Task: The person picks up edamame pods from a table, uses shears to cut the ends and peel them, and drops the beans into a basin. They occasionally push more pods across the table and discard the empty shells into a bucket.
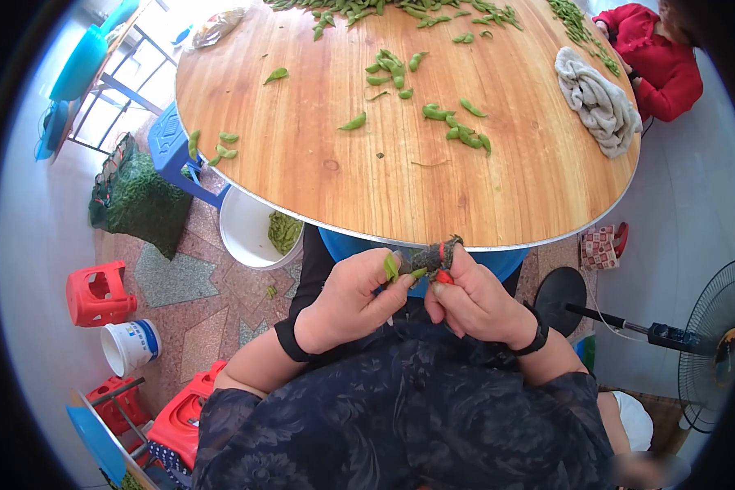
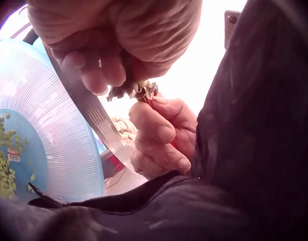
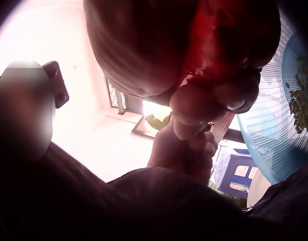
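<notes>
Over my lap at the table's near edge, my left hand (image 1: 355, 298) pinches a green soybean pod (image 1: 391, 268) between thumb and fingers. A dark, rough-textured wrap (image 1: 423, 260) with a ragged end reaches from it toward my right hand (image 1: 475, 294). Around that wrap runs a red band. Curled fingers of my right hand pinch a red strip (image 3: 206, 47) close to the band. The two hands almost meet in the left wrist view, the ragged wrap between them. Below, a blue basin (image 2: 68, 135) holds loose green beans (image 2: 4, 168).
Several pods (image 1: 465, 135) and a grey towel (image 1: 598, 102) lie on the wooden table (image 1: 302, 171). A white bucket (image 1: 245, 233) with green pods stands beside a blue stool (image 1: 171, 147). At right is a fan (image 1: 714, 351); another person in red (image 1: 657, 61) sits across.
</notes>
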A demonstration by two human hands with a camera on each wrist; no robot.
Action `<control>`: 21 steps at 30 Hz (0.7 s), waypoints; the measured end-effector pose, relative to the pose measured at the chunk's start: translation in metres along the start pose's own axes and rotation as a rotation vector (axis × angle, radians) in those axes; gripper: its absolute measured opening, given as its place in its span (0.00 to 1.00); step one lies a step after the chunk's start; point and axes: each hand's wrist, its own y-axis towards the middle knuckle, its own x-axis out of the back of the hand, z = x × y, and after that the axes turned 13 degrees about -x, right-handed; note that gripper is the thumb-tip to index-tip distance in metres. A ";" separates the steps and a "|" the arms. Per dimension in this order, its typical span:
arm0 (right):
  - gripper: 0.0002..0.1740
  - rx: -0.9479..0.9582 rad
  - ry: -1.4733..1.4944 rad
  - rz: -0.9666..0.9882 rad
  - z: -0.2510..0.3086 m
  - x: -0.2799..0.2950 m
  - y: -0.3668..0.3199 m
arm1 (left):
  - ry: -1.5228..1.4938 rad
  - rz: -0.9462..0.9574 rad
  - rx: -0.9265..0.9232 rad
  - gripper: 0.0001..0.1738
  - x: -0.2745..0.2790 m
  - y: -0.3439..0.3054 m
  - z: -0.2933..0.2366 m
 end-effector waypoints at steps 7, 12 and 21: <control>0.14 -0.130 0.028 0.019 0.005 0.001 0.000 | -0.148 -0.006 0.122 0.07 -0.001 0.003 -0.005; 0.16 0.124 -0.055 -0.080 -0.009 -0.005 0.006 | -1.109 -0.104 0.628 0.10 -0.001 0.004 0.007; 0.13 0.409 -0.457 -0.116 -0.009 0.027 0.007 | -0.265 0.013 -0.005 0.05 -0.011 0.019 0.002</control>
